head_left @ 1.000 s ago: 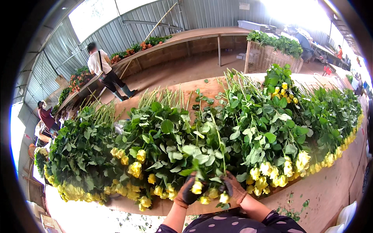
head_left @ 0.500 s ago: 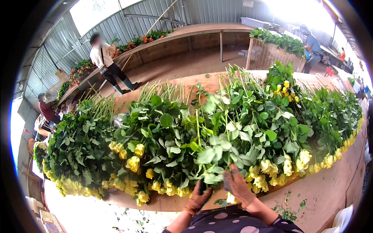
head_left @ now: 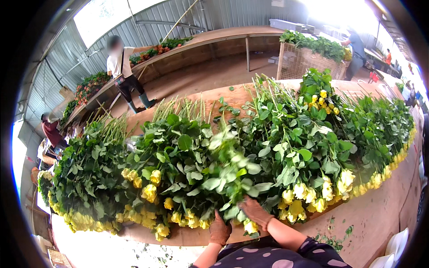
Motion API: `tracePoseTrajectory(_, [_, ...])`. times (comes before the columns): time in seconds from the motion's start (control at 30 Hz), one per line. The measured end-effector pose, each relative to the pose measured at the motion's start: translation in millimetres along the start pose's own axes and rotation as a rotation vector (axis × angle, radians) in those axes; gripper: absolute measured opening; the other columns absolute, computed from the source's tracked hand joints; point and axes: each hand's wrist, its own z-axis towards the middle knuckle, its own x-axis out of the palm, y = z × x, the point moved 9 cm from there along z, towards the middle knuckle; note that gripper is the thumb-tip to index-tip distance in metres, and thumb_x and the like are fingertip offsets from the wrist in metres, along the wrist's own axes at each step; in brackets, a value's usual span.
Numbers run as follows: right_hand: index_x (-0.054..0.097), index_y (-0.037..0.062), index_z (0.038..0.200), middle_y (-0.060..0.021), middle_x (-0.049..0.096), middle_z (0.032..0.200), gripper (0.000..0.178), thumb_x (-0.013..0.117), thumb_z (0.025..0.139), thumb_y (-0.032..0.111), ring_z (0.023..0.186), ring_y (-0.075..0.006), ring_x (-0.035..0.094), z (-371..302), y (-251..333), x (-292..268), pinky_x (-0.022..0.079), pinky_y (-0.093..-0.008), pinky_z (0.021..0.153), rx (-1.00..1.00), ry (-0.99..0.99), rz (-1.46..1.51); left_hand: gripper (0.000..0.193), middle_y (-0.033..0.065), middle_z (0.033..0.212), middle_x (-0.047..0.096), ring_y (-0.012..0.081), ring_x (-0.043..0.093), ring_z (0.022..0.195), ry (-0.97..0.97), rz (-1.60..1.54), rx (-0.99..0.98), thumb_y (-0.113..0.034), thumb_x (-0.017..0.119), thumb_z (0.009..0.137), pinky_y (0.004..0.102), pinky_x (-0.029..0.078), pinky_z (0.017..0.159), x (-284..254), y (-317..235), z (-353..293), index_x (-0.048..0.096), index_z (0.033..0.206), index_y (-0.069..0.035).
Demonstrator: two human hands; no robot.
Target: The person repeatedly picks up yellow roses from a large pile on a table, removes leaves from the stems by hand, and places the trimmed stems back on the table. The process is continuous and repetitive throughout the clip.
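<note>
Both my hands wear brown gloves at the near edge of a long heap of cut yellow roses. My right hand [head_left: 256,212] is closed around a leafy rose stem [head_left: 232,172], whose leaves are smeared by motion. A yellow rose bloom [head_left: 250,226] shows just below that hand, pointing toward me. My left hand [head_left: 220,229] is close by on the left, against the lower leaves. Its fingers are partly hidden by foliage, and I cannot tell what they grip. Bunched yellow roses [head_left: 152,192] lie left of my hands, and more roses [head_left: 301,196] lie right.
The roses rest on a wooden table [head_left: 277,236], stems away from me. Leaf scraps [head_left: 333,239] lie at right. A wicker crate [head_left: 297,64] of greenery stands beyond. A person [head_left: 120,67] in a white shirt stands at the far bench [head_left: 223,35]; others work at the sides.
Both my hands have shifted left, the right hand carrying the leafy rose stem with it. The person in the white shirt has stretched an arm toward the bench.
</note>
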Motion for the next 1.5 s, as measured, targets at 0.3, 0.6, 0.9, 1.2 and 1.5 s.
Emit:
tracePoseTrajectory(0.3, [0.038, -0.0019, 0.118, -0.0156, 0.046, 0.115, 0.049, 0.045, 0.084, 0.034, 0.101, -0.0232, 0.047, -4.9, -7.6, -57.0, 0.036, -0.0289, 0.087, -0.232, 0.033, 0.386, 0.063, 0.0141, 0.098, 0.052, 0.0221, 0.051, 0.087, 0.043, -1.213, 0.458, -0.011, 0.054, 0.076, 0.0352, 0.042, 0.076, -27.0, -75.3, -25.6, 0.019, 0.128, -0.005])
tracePoseTrajectory(0.6, [0.031, -0.0043, 0.122, -0.0124, 0.046, 0.112, 0.045, 0.047, 0.086, 0.016, 0.104, -0.0161, 0.043, -121.5, 82.1, -105.2, 0.035, -0.0256, 0.088, -0.208, -0.072, 0.764, 0.051, 0.0124, 0.124, 0.038, 0.0272, 0.034, 0.116, 0.120, -0.114, 0.579, -0.034, 0.044, 0.081, 0.0369, 0.025, 0.097, 101.5, -73.6, 36.8, 0.036, 0.123, -0.007])
tracePoseTrajectory(0.9, [0.032, 0.0026, 0.121, -0.0097, 0.054, 0.078, 0.051, 0.057, 0.078, 0.014, 0.070, -0.0176, 0.054, -184.6, 47.9, -298.3, 0.048, -0.0293, 0.053, -0.560, -0.777, 0.838, 0.048, 0.0177, 0.109, 0.050, 0.0269, 0.050, 0.097, 0.306, -0.702, 0.329, -0.029, 0.055, 0.077, 0.0330, 0.042, 0.078, 59.0, -65.9, 24.8, 0.040, 0.117, -0.006])
tracePoseTrajectory(1.2, [0.029, 0.0061, 0.127, -0.0152, 0.023, 0.133, 0.064, 0.047, 0.078, 0.042, 0.123, -0.0286, 0.021, -40.0, 11.9, -625.9, 0.022, -0.0328, 0.098, -0.281, -1.102, 0.067, 0.058, 0.0169, 0.115, 0.047, 0.0263, 0.048, 0.100, 0.263, -0.218, 0.272, -0.029, 0.055, 0.078, 0.0356, 0.040, 0.079, 51.5, -86.7, 21.0, 0.031, 0.126, -0.008])
tracePoseTrajectory(1.5, [0.038, 0.0053, 0.123, -0.0120, 0.042, 0.123, 0.052, 0.042, 0.085, 0.040, 0.116, -0.0232, 0.037, 32.0, 125.7, -541.7, 0.029, -0.0305, 0.094, -0.574, -0.746, -0.304, 0.045, 0.0106, 0.097, 0.057, 0.0197, 0.056, 0.083, 0.355, -0.484, -0.323, -0.033, 0.053, 0.079, 0.0319, 0.045, 0.071, 59.2, -42.9, -43.2, 0.045, 0.116, -0.008])
